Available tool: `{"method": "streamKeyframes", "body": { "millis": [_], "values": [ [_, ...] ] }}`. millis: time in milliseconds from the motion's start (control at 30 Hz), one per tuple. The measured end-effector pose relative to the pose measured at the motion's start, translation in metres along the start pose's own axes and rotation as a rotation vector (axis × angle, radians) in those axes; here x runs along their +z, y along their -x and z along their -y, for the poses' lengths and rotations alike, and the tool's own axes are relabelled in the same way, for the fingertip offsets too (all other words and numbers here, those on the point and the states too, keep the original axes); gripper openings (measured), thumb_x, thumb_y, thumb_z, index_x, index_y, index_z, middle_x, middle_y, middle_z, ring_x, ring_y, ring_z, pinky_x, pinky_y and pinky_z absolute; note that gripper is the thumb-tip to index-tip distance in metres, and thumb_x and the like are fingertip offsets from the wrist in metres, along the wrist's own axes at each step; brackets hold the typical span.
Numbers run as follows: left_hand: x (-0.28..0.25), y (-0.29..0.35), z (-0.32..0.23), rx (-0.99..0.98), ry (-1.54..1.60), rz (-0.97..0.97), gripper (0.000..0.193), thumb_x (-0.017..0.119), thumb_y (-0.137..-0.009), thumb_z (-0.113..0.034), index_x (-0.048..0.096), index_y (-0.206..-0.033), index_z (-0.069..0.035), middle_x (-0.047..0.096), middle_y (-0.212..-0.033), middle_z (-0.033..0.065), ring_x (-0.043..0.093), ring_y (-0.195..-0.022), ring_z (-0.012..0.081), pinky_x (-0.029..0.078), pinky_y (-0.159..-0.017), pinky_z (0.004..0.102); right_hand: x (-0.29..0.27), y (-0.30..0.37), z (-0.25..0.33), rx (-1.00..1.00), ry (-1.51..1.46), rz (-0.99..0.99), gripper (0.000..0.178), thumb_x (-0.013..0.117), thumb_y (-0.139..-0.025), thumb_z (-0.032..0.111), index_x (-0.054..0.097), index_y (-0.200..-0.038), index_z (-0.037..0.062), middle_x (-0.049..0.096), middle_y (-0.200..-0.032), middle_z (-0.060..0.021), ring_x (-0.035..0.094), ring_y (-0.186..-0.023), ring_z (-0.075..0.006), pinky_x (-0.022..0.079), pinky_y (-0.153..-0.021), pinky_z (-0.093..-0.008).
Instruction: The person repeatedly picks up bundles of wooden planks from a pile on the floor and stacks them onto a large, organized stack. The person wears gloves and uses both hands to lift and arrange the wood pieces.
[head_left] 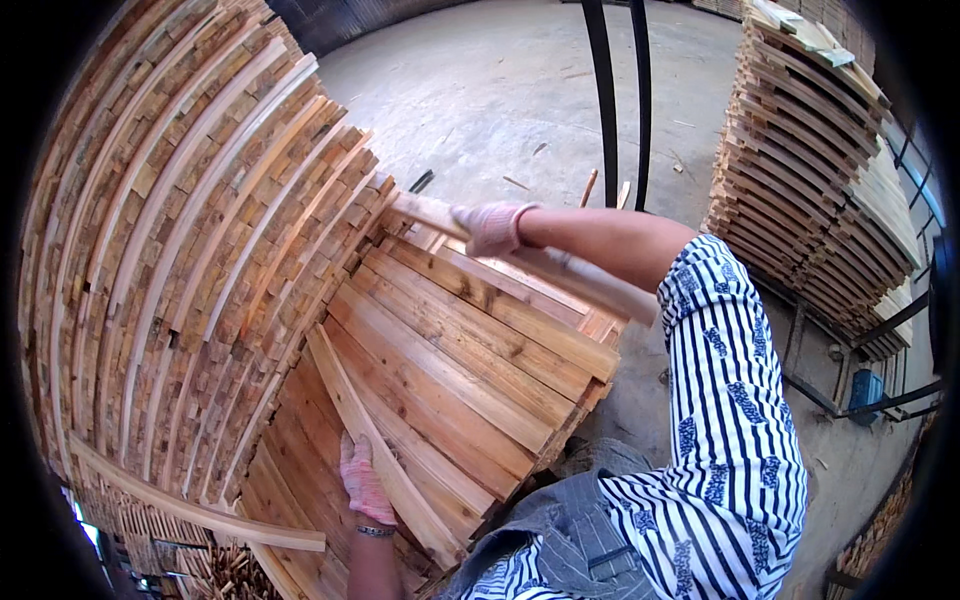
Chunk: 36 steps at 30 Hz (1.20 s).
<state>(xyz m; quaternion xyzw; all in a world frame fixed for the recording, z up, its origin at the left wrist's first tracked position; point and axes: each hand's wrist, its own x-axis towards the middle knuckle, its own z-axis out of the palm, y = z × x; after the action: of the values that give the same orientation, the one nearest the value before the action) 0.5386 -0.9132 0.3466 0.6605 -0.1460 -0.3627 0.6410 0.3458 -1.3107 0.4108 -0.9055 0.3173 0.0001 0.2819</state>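
My left hand [362, 482], in a pinkish knit glove, grips the edge of a loose wooden plank [372, 432]. That plank lies slantwise over a layer of boards [440, 350] set side by side. My right hand [492, 228], gloved too, is stretched forward and closed around another plank [590, 283], partly hidden by my forearm and slightly blurred. This second plank's far end reaches the tall stack of boards [200, 230] at the left; its near end points towards my right sleeve.
Another stack of boards [800, 160], layered with gaps, stands at the right. Two black straps or bars [620, 100] rise at the top. A single batten [200, 510] sticks out of the left stack. A blue object [866, 390] sits by a dark metal frame on the concrete floor [480, 80].
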Motion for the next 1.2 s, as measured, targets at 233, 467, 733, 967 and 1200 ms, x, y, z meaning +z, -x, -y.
{"method": "streamKeyframes", "body": {
  "millis": [233,467,733,967,1200],
  "values": [
    [0.014,-0.002,-0.001,0.077,-0.011,-0.074,0.051,0.054,-0.100,-0.022,0.037,-0.148,-0.013,0.064,-0.096,0.0073,0.062,-0.071,0.0191,0.055,-0.061,0.0333,0.077,-0.007,0.000,0.101,-0.114,-0.144,0.061,0.050,-0.097,0.045,0.047,-0.136,-0.0021,0.054,-0.135,-0.0275,0.055,-0.124,-0.0392,0.044,-0.103,-0.0445],
    [0.081,0.007,-0.023,0.152,0.065,0.080,0.057,0.052,-0.102,-0.027,0.031,-0.152,-0.011,0.060,-0.119,0.0099,0.062,-0.099,0.0215,0.053,-0.085,0.0369,0.079,0.048,0.073,-0.137,-0.318,-0.157,0.068,0.045,-0.099,0.050,0.034,-0.152,0.0080,0.038,-0.153,-0.0249,0.040,-0.141,-0.0354,0.035,-0.115,-0.0410],
    [0.160,0.002,-0.040,0.784,-0.532,0.072,0.058,0.048,-0.104,-0.035,0.036,-0.151,-0.002,0.041,-0.151,0.0165,0.041,-0.137,0.0305,0.032,-0.115,0.0429,0.036,0.111,0.076,-0.219,-0.599,-0.282,0.055,0.045,-0.101,0.042,0.043,-0.147,0.0112,0.066,-0.118,-0.0228,0.062,-0.113,-0.0344,0.049,-0.097,-0.0453],
    [0.049,0.001,0.029,0.825,-1.552,0.080,0.058,0.055,-0.096,-0.037,0.044,-0.146,-0.009,0.040,-0.150,0.0168,0.033,-0.138,0.0383,0.022,-0.117,0.0539,0.017,0.049,-0.061,0.084,-0.151,-0.271,0.045,0.051,-0.092,0.031,0.062,-0.127,0.0041,0.069,-0.115,-0.0224,0.066,-0.107,-0.0386,0.052,-0.094,-0.0461],
    [0.057,0.011,0.018,0.709,-1.632,0.045,0.058,0.054,-0.092,-0.040,0.048,-0.140,-0.008,0.043,-0.147,0.0166,0.038,-0.135,0.0371,0.025,-0.115,0.0517,0.086,-0.010,-0.069,0.075,-0.224,-0.138,0.047,0.047,-0.096,0.031,0.054,-0.134,0.0055,0.064,-0.119,-0.0276,0.062,-0.110,-0.0434,0.048,-0.095,-0.0477]
  ]
}}
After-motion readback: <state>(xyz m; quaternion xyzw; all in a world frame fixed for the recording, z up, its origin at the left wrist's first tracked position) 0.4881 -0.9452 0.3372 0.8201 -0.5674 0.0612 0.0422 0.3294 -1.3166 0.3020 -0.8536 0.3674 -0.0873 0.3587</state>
